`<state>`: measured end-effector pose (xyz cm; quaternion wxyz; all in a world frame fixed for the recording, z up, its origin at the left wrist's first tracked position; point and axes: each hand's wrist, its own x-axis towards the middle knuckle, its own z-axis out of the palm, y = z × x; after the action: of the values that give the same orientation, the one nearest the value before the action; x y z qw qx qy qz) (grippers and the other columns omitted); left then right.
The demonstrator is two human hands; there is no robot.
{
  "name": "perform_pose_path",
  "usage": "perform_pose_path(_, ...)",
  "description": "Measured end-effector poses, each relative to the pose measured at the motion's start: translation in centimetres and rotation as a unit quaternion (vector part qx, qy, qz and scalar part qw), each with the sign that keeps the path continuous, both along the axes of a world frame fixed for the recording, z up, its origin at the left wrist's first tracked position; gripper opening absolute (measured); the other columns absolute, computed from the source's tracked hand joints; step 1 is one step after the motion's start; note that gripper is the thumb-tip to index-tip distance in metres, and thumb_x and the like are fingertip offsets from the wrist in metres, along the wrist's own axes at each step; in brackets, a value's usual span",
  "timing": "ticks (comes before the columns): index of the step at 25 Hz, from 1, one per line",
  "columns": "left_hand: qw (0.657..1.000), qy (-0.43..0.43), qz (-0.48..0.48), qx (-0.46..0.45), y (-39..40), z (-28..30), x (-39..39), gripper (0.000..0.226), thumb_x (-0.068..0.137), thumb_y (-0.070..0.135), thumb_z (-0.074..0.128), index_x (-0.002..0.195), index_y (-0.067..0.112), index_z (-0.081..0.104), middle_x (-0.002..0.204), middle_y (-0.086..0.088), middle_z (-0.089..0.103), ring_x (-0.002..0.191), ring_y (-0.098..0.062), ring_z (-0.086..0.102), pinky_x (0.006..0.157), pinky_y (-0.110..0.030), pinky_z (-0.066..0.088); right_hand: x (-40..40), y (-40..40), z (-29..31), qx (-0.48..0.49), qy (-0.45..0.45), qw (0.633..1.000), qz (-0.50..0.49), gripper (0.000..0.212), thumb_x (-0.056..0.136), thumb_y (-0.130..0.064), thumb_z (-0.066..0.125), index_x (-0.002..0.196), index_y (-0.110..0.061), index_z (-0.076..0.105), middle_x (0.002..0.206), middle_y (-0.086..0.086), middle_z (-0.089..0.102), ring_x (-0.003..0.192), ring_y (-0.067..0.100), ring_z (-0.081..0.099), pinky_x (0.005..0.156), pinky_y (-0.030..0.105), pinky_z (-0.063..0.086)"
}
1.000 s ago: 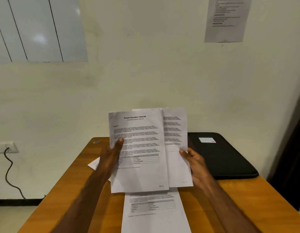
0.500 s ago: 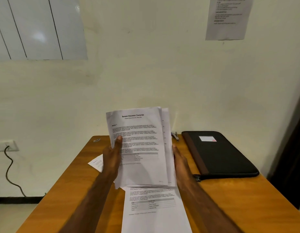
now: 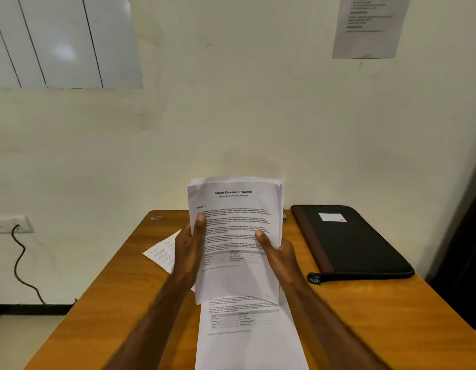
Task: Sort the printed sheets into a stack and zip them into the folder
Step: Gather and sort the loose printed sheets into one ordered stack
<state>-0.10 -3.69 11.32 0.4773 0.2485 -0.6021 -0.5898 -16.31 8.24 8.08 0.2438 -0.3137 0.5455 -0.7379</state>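
While the stack (image 3: 235,236) is held upright above the desk (image 3: 365,311), the left hand (image 3: 189,247) grips its left edge and the right hand (image 3: 278,252) its right edge, thumbs on the front page. Sorting looks partly done: one sheet (image 3: 247,340) lies flat below the stack and another (image 3: 162,253) pokes out behind the left hand, both uncollected. At the right the folder (image 3: 357,244) lies flat and looks zipped, so opening, filling and zipping remain. A second ago two pages were fanned apart, covering the folder's left end; now they are squared into one bundle.
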Motion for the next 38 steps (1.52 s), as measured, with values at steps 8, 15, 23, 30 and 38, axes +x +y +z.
perform_pose_path(8,0.996,-0.079,-0.032,0.027,-0.2,-2.3,1.0,0.028,0.088,0.029,0.076,0.113,0.023,0.065,0.093,0.01,0.082,0.084,-0.019,0.08,0.06,-0.024,0.062,0.0,0.5,0.1,-0.003,-0.012,1.0,0.0,0.019,0.088,-0.02,0.08,0.106,-0.016,0.075,0.098,0.001,0.081,0.089,0.021,0.079,0.069,0.03,0.062)
perform_pose_path(15,0.995,-0.077,-0.046,0.046,0.8,-2.3,0.8,0.015,0.098,0.024,0.069,0.112,0.024,0.063,0.085,0.018,0.08,0.078,-0.011,0.079,0.057,-0.02,0.06,0.3,0.5,0.3,-0.002,-0.011,1.0,-0.006,0.018,0.088,-0.02,0.08,0.106,-0.019,0.073,0.096,-0.005,0.081,0.088,0.018,0.079,0.067,0.027,0.062)
perform_pose_path(23,0.994,-0.09,-0.037,0.038,0.6,-3.0,1.0,0.016,0.096,0.027,0.071,0.109,0.029,0.062,0.088,0.016,0.081,0.081,-0.014,0.08,0.064,-0.027,0.065,0.4,0.4,0.3,0.016,-0.016,1.0,-0.001,0.018,0.089,-0.024,0.079,0.105,-0.024,0.072,0.095,-0.006,0.081,0.087,0.015,0.078,0.067,0.027,0.062)
perform_pose_path(30,0.995,-0.088,-0.032,0.04,0.3,-3.2,1.1,0.015,0.098,0.026,0.069,0.111,0.028,0.061,0.086,0.021,0.08,0.081,-0.012,0.079,0.058,-0.021,0.06,-0.1,0.6,0.3,0.039,-0.007,0.999,0.003,0.033,0.081,-0.044,0.077,0.105,-0.023,0.071,0.104,0.003,0.08,0.09,0.02,0.078,0.073,0.032,0.064)
perform_pose_path(38,0.998,-0.062,-0.002,0.024,-1.0,-2.5,2.5,0.021,0.096,0.031,0.071,0.116,0.025,0.065,0.098,0.011,0.082,0.087,-0.02,0.08,0.067,-0.033,0.066,-1.9,1.5,-2.8,0.202,0.119,0.947,-0.219,0.047,0.099,-0.057,0.055,0.077,-0.017,0.067,0.073,0.005,0.068,0.071,0.027,0.068,0.073,0.049,0.064)
